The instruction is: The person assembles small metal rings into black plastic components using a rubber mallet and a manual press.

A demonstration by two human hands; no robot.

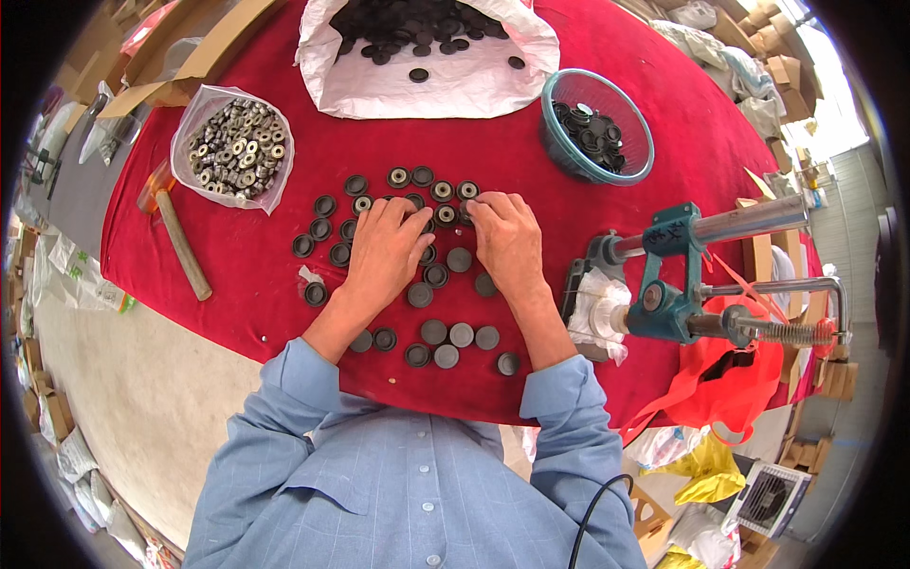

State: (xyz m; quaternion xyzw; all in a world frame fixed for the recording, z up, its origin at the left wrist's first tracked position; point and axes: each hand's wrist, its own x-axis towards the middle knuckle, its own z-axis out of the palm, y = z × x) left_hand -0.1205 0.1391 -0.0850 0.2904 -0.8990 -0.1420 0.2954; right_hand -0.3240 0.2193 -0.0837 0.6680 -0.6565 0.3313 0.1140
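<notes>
My left hand [384, 242] is closed, fingers bent down over black round caps [435, 275] in the middle of the red cloth. Its fingertips hide whatever they press or hold. To its right, my right hand [509, 237] is also closed, thumb and fingertips drawn together beside a cap with a metal ring [467, 191] in it. What lies between those fingertips cannot be made out. Several caps around the hands have metal rings seated inside; others are hollow. Nearer my body, more caps [461, 334] lie loose, some with their flat side up.
A bag of metal rings [237, 152] and a hammer [182, 242] are at left. A white sack [427, 100] of black caps lies at the back, a teal basket [633, 114] of black parts at back right. A green hand press [664, 284] stands right, beside a red bag [730, 379].
</notes>
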